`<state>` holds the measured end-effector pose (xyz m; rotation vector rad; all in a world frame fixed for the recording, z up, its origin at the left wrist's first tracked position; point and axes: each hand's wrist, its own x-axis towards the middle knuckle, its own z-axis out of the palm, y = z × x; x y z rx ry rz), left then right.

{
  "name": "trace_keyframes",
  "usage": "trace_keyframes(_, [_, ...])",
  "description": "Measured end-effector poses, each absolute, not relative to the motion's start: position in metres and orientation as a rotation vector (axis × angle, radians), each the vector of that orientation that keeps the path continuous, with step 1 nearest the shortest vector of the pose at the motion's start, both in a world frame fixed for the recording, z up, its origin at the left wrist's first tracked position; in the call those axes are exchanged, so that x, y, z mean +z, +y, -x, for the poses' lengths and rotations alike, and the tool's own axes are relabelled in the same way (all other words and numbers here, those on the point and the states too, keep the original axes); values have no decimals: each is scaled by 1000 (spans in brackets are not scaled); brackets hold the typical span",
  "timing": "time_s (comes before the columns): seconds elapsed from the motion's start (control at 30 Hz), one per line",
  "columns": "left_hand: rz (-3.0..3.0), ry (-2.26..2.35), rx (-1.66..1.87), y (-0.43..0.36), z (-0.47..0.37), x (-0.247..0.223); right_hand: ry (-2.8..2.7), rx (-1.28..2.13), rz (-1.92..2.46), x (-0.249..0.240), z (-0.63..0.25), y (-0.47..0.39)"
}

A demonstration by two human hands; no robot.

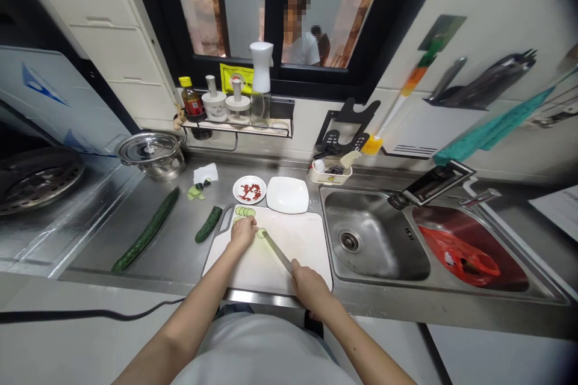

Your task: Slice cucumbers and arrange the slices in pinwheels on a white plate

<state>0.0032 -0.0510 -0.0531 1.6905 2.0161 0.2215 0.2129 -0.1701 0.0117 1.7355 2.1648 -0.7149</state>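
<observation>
My right hand [310,290] is closed round the handle of a kitchen knife [277,251]. The blade points up and left across a white cutting board [293,258], and its tip meets a single cucumber slice [261,233]. Over the board's upper left, my left hand [244,231] has its fingers curled down and together; what they hold, if anything, is hidden. Just beyond those fingers lies a row of overlapping cucumber slices [244,211]. A cut piece of cucumber [208,224] rests left of the board, and a whole long cucumber [147,228] lies farther left.
Behind the board stand a plate of red pieces [250,190] and a white square dish [288,194]. Cucumber scraps [197,192] lie by a white paper [206,172]. A lidded steel pot [153,154] is back left. The sink [374,234] borders the board's right; its second basin holds a red bag [465,261].
</observation>
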Motion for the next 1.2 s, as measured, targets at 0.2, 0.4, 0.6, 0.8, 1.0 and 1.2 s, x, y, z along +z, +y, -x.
trace_keyframes(0.2, [-1685,2013,203,-51,-4,-49,2178,-716,-1724,13,-210,-166])
trace_keyframes(0.4, [-1685,2007,190,-49,-3,-50,2135,-721,-1714,23,-204,-162])
trace_keyframes(0.6, [-1676,1997,170,-46,-3,-52,2131,-692,-1701,23,-202,-159])
trace_keyframes(0.8, [-1679,1996,153,-43,-2,-52,2137,-666,-1695,24,-199,-156])
trace_keyframes(1.0, [-1680,1994,154,-43,-1,-51,2160,-649,-1668,25,-204,-158])
trace_keyframes(1.2, [-1670,1999,155,-44,-2,-53,2183,-649,-1683,22,-204,-159])
